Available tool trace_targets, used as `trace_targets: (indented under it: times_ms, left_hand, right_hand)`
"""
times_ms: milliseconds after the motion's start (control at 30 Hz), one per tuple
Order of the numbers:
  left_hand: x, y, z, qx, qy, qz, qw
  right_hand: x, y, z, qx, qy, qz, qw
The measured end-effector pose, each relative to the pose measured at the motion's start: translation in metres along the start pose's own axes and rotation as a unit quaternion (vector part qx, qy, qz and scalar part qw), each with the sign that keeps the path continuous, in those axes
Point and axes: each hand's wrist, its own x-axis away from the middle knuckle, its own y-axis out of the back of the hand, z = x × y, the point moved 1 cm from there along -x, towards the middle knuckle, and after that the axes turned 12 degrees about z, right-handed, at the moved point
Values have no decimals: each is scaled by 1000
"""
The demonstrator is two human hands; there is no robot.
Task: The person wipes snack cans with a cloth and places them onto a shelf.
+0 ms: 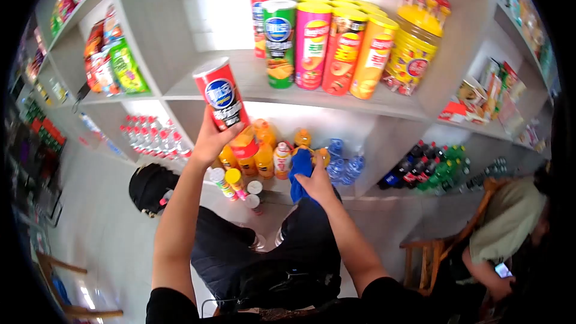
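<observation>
My left hand (214, 139) grips the lower part of a red chip canister (221, 87) with a blue round logo, tilted slightly in front of the shelf. A blue cloth (299, 175) is bunched in my right hand (319, 185), lower down by the bottom shelf. On the middle shelf stands a group of chip canisters, among them a green one (279, 45), a pink one (312, 48) and an orange one (373, 57). To their right is a yellow-lidded lollipop jar (413, 51).
Several canisters (234, 181) stand on the floor near my knees. Orange drink bottles (264, 159) and blue-tinted bottles (345, 165) fill the bottom shelf. A black bag (150, 189) lies at left. At right, a person (504, 234) holding a phone sits on a wooden chair (423, 258).
</observation>
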Motion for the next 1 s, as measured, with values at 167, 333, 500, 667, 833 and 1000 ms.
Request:
trace_targets:
  times_ms: [167,333,500,667,833,1000]
  left_hand:
    - [3,-34,28,51,14,66,996]
    - [7,-80,44,88,39,138,986]
    - [14,-107,46,79,49,189,978]
    - [29,-108,45,78,40,210,974]
    - [39,-101,45,64,71,204,974]
    - [42,-100,58,89,61,191,976]
  right_hand:
    - [3,98,10,-45,94,-153,983]
    - [4,197,66,68,208,-320,922]
    - [-26,253,83,409,113,-300,854]
    - [-37,267,55,451,2,-137,882]
    - [-16,258,62,365,158,-178,900]
    - [-5,253,65,378,217,-214,875]
